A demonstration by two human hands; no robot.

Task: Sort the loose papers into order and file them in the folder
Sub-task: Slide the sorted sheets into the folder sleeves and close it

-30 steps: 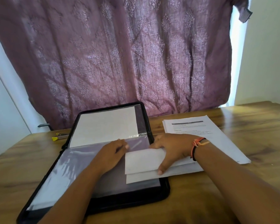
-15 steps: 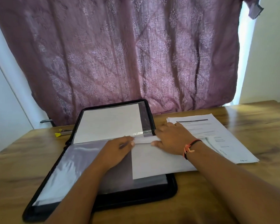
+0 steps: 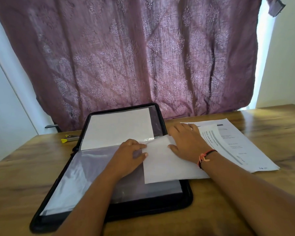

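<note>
Inspected left to right. Near the far-left edge of the table: a yellow-tipped tool, untouched, just beside the folder.

Folder open flat, close to the table's near edge. Filed so far: 1 sheet, seen in the upper sleeve. Lower sleeve clear, no paper across its left part.

Left hand at the lower sleeve's far edge, fingers bent, thumb tip pinching the left edge of the loose sheet. Loose sheet blank side up, partly over the folder's right part and partly over the table, not yet inside.

Right hand flat on that sheet, fingers straight and spread, pressing down.

Toward the table's right edge: stack of printed papers, unfiled, 1 page lying askew on top (print illegible).

Judged early in the task: 1 filed, 1 in hand, stack outstanding. Order of pages not verifiable.

Against 0.5 s ago:
- Right hand further toward the far edge, fingertips now reaching the stack.
- Loose sheet's far-right end swung over the stack.
- Left hand placed much as before.

Against 1.0 s ago: 2 staggered sheets under the right hand then, 1 white face visible now.
</note>
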